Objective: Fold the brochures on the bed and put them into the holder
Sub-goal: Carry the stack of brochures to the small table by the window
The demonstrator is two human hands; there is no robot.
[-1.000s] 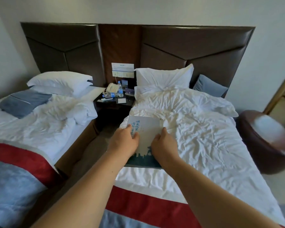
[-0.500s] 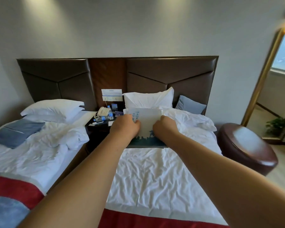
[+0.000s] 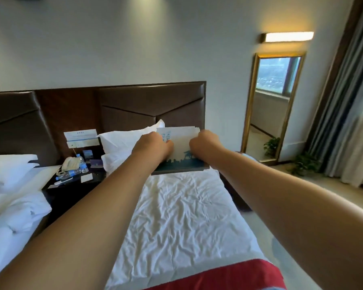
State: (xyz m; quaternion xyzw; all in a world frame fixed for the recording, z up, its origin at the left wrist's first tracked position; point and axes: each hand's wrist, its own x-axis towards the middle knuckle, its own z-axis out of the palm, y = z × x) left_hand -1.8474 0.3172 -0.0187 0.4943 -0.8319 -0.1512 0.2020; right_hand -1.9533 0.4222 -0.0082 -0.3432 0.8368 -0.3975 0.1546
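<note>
- Above the white bed, out at arm's length: holding the brochures upright, clear of the sheet; likely to square the edges before folding
- Gripping the left edge with the left hand, fingers curled; gripping the right edge with the right hand likewise; steadies both sides
- Cannot pick out the holder; possibly among the clutter on the nightstand

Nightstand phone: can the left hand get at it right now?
Probably not yet: the left hand grips the brochures alongside the right hand; the path to the phone itself looks unobstructed.
</note>
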